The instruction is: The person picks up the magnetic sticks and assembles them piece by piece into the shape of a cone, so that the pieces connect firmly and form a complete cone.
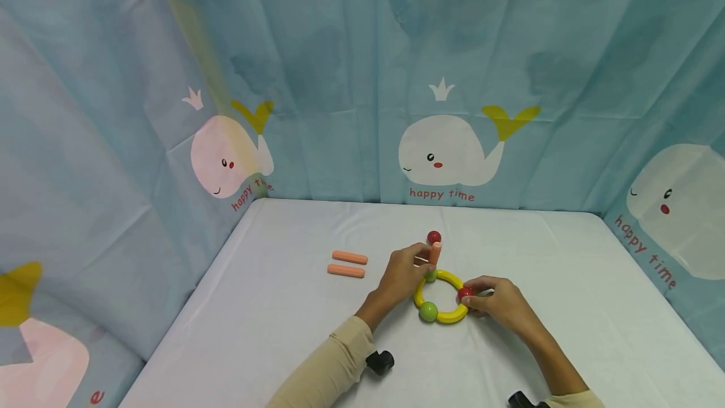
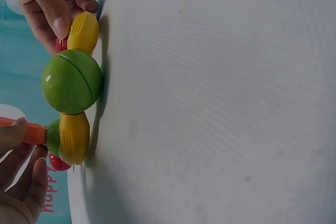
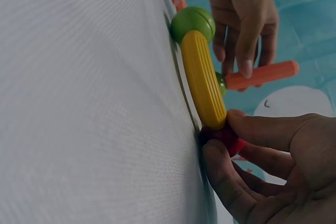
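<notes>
The person's left hand [image 1: 401, 272] pinched a straight orange rod [image 1: 435, 253] upright on a glossy green ball [image 1: 432, 276], at 11 o'clock on a yellow-segmented ring [image 1: 453, 316] on the white tabletop [image 1: 272, 307]. The right hand [image 1: 501, 303] pinched its glossy red ball [image 1: 465, 295] at 3 o'clock. Beyond the ring, 2 loose orange rods [image 1: 346, 271] lay toward 10 o'clock, 1 loose red ball [image 1: 433, 236] toward 12.

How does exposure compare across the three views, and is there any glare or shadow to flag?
Head: brightest, the ring easy to make out; left wrist: dimmer, a small highlight on the front green ball, a soft shadow on the cloth beside it; right wrist: also dim, the red ball darkly shaded.
</notes>
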A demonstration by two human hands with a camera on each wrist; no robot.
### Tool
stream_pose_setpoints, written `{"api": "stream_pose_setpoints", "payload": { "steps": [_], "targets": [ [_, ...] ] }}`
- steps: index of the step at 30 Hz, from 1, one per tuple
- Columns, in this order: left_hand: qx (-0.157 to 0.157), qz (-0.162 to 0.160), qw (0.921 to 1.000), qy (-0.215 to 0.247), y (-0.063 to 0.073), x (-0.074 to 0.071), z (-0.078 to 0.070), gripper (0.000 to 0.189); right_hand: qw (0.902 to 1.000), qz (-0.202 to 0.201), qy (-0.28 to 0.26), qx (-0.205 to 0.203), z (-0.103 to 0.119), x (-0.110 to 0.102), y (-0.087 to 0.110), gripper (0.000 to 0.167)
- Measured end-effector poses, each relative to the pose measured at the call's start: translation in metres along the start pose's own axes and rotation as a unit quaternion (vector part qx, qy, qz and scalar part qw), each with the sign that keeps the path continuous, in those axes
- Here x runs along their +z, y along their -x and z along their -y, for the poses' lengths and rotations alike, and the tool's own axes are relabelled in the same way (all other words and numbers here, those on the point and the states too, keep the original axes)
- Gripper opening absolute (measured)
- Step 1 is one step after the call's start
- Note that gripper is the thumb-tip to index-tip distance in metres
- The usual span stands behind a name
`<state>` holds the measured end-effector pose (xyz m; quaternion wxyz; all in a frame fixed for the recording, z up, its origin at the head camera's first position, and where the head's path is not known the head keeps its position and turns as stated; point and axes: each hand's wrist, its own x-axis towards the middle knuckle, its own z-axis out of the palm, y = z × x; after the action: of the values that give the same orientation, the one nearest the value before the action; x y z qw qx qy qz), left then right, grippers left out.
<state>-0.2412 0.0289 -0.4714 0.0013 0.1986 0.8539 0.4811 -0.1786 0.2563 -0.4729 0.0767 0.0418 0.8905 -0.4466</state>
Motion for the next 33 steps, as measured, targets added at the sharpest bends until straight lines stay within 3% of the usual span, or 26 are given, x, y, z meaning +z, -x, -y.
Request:
{"api": "stream_pose_setpoints", "payload": {
  "steps": [8, 24, 30, 33],
  "targets": [
    [0.007, -0.005, 1.0, -0.005, 0.009, -0.011, 0.008, 0.033, 1.0, 0.005, 0.0, 0.0, 0.001, 0.0, 0.0, 0.041],
    [0.014, -0.073, 0.9971, 0.013, 0.05, -0.077, 0.048, 0.032, 0.9999, 0.008, 0.006, -0.005, 0.0, -0.002, 0.001, 0.042],
    [-0.008, -0.101, 0.9936, 0.05, 0.059, -0.102, 0.06, 0.033, 0.9999, 0.008, 0.008, 0.0, 0.0, -0.002, 0.001, 0.042],
    [-0.03, -0.111, 0.9925, 0.042, 0.064, -0.111, 0.067, 0.033, 0.9999, 0.009, 0.01, -0.004, 0.0, -0.002, 0.001, 0.043]
  ]
}}
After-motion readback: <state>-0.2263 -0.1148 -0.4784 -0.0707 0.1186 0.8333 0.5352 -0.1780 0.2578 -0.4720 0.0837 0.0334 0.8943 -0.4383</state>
